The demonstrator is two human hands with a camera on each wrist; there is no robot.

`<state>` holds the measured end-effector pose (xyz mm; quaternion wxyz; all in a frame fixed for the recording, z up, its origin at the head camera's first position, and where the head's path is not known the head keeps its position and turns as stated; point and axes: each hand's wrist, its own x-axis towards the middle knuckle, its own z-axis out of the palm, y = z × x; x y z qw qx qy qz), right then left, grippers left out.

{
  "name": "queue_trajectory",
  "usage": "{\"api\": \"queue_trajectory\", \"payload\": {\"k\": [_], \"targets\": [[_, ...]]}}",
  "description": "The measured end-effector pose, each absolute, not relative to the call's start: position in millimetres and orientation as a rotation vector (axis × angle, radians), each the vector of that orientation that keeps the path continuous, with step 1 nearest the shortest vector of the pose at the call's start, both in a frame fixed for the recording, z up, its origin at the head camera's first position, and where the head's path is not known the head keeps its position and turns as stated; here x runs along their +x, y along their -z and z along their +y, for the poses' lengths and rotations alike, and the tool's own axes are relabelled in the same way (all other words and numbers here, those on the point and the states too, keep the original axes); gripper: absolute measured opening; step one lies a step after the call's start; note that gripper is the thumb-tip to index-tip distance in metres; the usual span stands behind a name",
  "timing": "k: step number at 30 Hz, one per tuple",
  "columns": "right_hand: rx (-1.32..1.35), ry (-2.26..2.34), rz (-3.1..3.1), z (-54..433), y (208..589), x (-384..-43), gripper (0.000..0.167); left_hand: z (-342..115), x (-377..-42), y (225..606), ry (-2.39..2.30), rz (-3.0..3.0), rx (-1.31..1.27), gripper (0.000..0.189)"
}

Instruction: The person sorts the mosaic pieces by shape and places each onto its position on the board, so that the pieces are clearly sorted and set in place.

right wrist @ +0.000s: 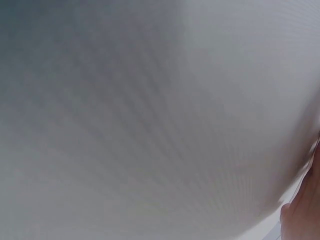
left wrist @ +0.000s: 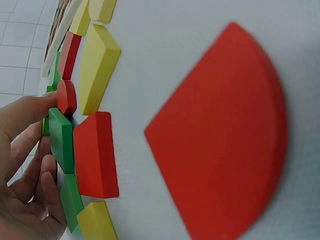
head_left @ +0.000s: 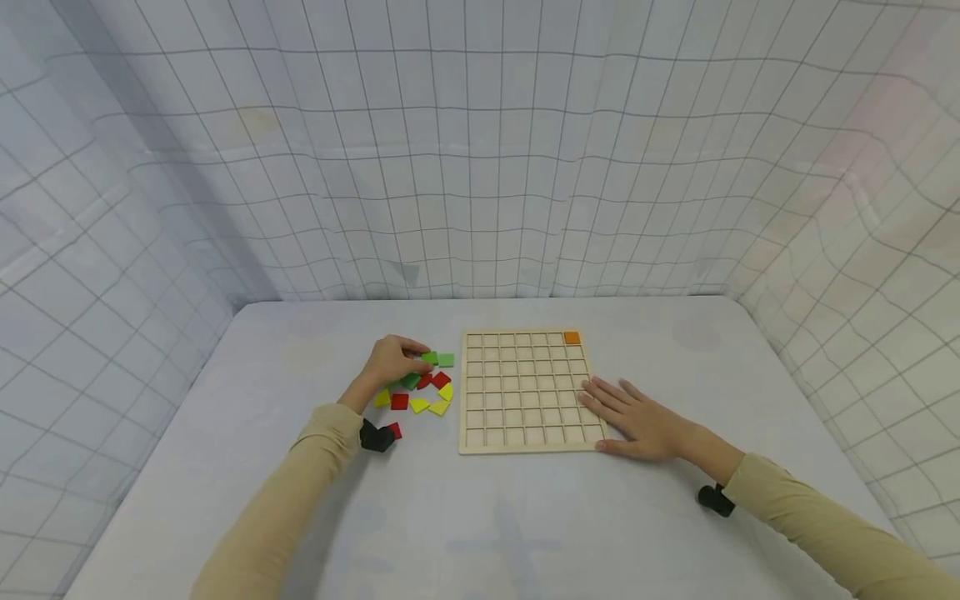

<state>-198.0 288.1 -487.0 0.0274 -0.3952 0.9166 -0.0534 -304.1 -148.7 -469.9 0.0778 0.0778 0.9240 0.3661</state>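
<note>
I read the L hand (head_left: 390,361), left of ctr in the head view, as narrow: thumb and index pinch a bright-green tile (head_left: 430,357). A light-green tile (head_left: 446,360) lies just R of it. Below these: a dark-green tile (head_left: 410,381), red pcs (head_left: 400,402) and yellow pcs (head_left: 419,406), loosely grouped. In the L wrist view I get a large red quarter-round pc (left wrist: 225,140) filling the ctr-right of the frame, w/ the fingers at far left, behind the dark-green tile.

The R hand (head_left: 636,423), right of ctr, is wide: palm down, fingers spread, fingertips on the R edge of the grid board (head_left: 521,392). The board is at frame ctr, btwn both hands; an orange tile (head_left: 572,337) occupies its upper-right cell. R wrist view: mostly blurred gray; part of the hand at lower right.

Outermost: white table (head_left: 450,517), grid-pattern curtain (head_left: 480,150) across the upper frame.
</note>
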Motion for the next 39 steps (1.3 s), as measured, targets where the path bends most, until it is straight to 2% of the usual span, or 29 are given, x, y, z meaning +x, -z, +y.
{"api": "queue_trajectory", "payload": {"k": [26, 39], "targets": [[-1.210, 0.153, 2.814, 288.1, 486.9, -199.2, 0.077, -128.4, -309.9, 453.6, -0.975, 2.843, 0.200, 0.039], [-1.244, 0.209, 2.831, 288.9, 487.1, -198.4, 0.076, -104.3, -316.1, 441.7, -0.973, 2.878, 0.314, 0.038]]}}
